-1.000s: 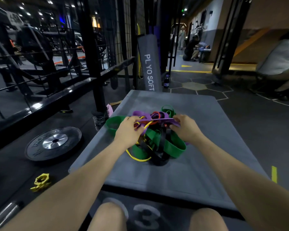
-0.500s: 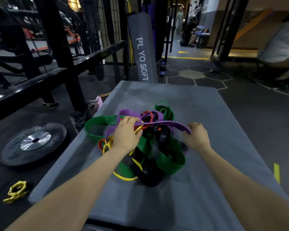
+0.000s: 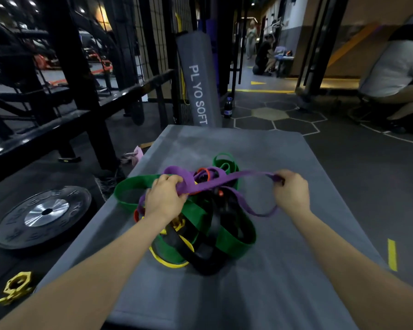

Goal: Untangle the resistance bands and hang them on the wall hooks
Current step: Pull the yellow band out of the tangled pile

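A tangled heap of resistance bands lies on a grey padded box. A wide green band, a black band, a thin yellow band and a red band are knotted together. A purple band is stretched across the top of the heap. My left hand grips its left part over the heap. My right hand pinches its right end, out to the right of the heap. A slack purple loop hangs below the right hand. No wall hooks are in view.
A black weight plate and a yellow collar lie on the floor at left, beside a black steel rack. A grey "PLYO SOFT" pad leans behind the box. A person crouches at far right; others stand down the corridor.
My right hand has moved right and pulled the purple band out taut from the heap. My left hand has shifted its grip onto the same band. The camera has come closer.
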{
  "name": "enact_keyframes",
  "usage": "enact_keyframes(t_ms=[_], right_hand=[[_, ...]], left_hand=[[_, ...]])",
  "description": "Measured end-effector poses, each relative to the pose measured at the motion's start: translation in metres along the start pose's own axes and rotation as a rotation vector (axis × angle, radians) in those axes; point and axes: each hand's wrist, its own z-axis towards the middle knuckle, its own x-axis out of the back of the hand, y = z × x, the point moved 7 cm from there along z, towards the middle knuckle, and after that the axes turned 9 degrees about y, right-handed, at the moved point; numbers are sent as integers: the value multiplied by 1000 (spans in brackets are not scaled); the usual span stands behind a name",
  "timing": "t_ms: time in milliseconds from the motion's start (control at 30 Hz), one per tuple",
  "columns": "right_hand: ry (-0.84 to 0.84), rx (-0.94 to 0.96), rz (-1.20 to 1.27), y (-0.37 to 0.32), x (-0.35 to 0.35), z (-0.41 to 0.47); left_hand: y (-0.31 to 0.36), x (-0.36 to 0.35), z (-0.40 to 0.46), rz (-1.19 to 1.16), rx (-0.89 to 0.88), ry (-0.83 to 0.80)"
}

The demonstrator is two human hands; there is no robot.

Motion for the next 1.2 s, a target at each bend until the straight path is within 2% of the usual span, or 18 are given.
enact_keyframes(t_ms=[133, 300, 433, 600, 700, 800, 933, 1100, 1200], right_hand=[[83, 44, 188, -44, 47, 5], [-37, -66, 432, -82, 50, -6], [-159, -30, 566, -128, 35, -24], [-264, 69, 683, -195, 17, -49], [-327, 118, 719, -217, 7, -64], [-476, 194, 624, -215, -14, -77], [-489, 274, 293, -183, -42, -79], [-533, 316, 14, -157, -81, -90], [-634, 475, -105, -153, -99, -116]], left_hand=[[22, 17, -7, -152, -48, 4], [50, 34, -20, -332, -63, -73], [60, 54, -27, -515, -22, -113], [46, 85, -25, -638, -2, 21], [38, 103, -29, -604, -89, 64], [3, 109, -31, -576, 3, 122], [-56, 121, -34, -616, 258, 174], [-105, 111, -55, -560, 405, 17], [-121, 100, -66, -512, 431, -51]])
